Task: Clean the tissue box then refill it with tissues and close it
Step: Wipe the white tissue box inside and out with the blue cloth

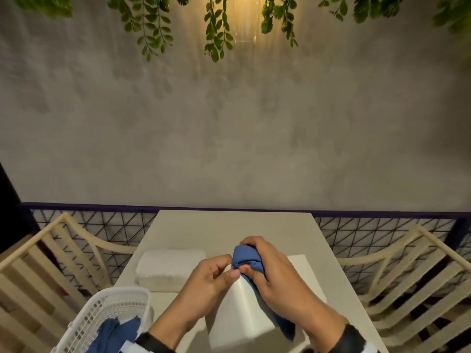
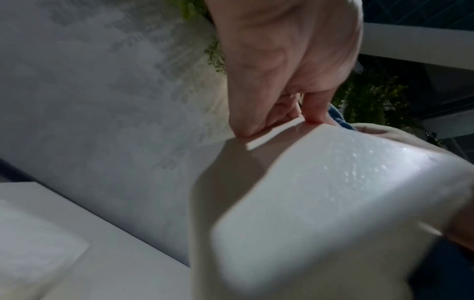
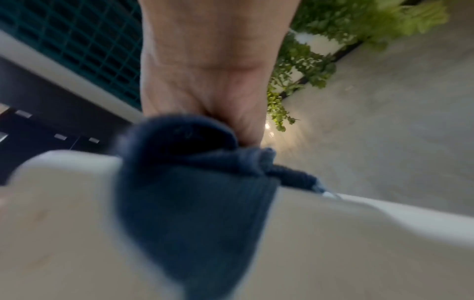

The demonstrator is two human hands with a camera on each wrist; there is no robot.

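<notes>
Tilted up off the table (image 1: 229,225), white tissue box (image 1: 242,312), pinched at its top edge by left hand (image 1: 211,278). Blue cloth (image 1: 247,258) bunched in right hand (image 1: 277,278), fingers curled round it. Probably light, stiff, smooth: best gripped at rim.

place: café-style terrace, I think | my white table (image 1: 229,230) against a grey plaster wall (image 1: 229,136) | slatted benches (image 1: 418,271) either side | hanging foliage (image 1: 216,29) and lamp (image 1: 246,19) above it
</notes>
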